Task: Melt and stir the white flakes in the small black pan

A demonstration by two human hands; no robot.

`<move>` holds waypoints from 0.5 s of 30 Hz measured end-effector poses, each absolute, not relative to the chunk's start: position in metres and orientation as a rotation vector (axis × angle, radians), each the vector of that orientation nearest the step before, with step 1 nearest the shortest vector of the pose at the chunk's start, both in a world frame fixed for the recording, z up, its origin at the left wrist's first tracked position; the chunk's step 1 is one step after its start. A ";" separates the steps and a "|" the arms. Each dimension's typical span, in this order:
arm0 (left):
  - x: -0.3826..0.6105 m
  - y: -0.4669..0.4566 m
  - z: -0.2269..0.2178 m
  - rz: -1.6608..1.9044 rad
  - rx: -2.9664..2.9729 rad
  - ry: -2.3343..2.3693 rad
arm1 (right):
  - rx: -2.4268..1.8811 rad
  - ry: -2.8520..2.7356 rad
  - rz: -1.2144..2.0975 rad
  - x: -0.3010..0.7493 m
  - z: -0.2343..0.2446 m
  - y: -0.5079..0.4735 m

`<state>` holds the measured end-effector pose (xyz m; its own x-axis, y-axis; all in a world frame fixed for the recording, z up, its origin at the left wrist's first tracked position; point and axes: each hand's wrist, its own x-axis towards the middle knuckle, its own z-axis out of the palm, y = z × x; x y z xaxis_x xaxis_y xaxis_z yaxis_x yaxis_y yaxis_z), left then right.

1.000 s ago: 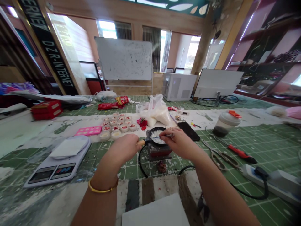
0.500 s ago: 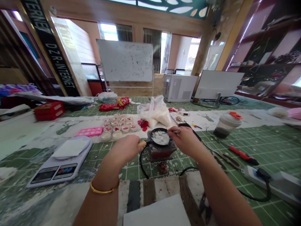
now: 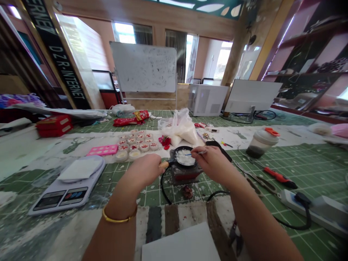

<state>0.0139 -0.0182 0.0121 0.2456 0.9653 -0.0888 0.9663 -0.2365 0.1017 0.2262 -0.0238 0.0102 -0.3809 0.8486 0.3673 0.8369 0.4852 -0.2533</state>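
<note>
A small black pan (image 3: 179,162) of white flakes sits on a red and grey heater (image 3: 186,173) at the middle of the table. My left hand (image 3: 144,170) is closed round the pan's wooden handle (image 3: 163,164). My right hand (image 3: 211,164) pinches a thin blue and silver stick (image 3: 194,153) whose tip rests in the white flakes. A gold bangle (image 3: 118,218) circles my left wrist.
A white scale (image 3: 67,185) lies at the left, with a pink mould (image 3: 102,150) and several small filled cups (image 3: 137,143) behind. A plastic bag (image 3: 181,128), a black phone (image 3: 220,150), a lidded jar (image 3: 260,143), scissors (image 3: 255,181), a red cutter (image 3: 280,178) and a power strip (image 3: 312,210) lie to the right.
My right hand has shifted slightly over the pan, moving the stick in the flakes. My left hand stays on the handle. The view bobbed a little.
</note>
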 end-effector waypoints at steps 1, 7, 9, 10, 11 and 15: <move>0.014 -0.018 0.012 -0.018 2.370 1.847 | -1.356 -2.297 0.075 0.224 0.009 -0.023; 0.014 -0.019 0.013 -0.036 2.338 1.857 | -1.385 -2.233 0.124 0.215 -0.001 -0.013; 0.015 -0.019 0.013 -0.026 2.329 1.875 | -1.453 -2.183 0.112 0.216 -0.003 -0.008; 0.015 -0.019 0.012 -0.020 2.329 1.879 | -1.454 -2.174 0.121 0.217 -0.004 -0.006; 0.015 -0.020 0.012 -0.015 2.331 1.879 | -1.435 -2.176 0.134 0.217 -0.004 -0.005; 0.014 -0.020 0.013 -0.007 2.339 1.859 | -1.303 -2.242 0.233 0.219 -0.004 -0.008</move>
<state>0.0142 -0.0200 0.0127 0.2304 0.9680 -0.0995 0.9688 -0.2185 0.1173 0.2185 -0.0084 -0.0037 -0.3930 0.8471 0.3577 0.7552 0.5193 -0.4000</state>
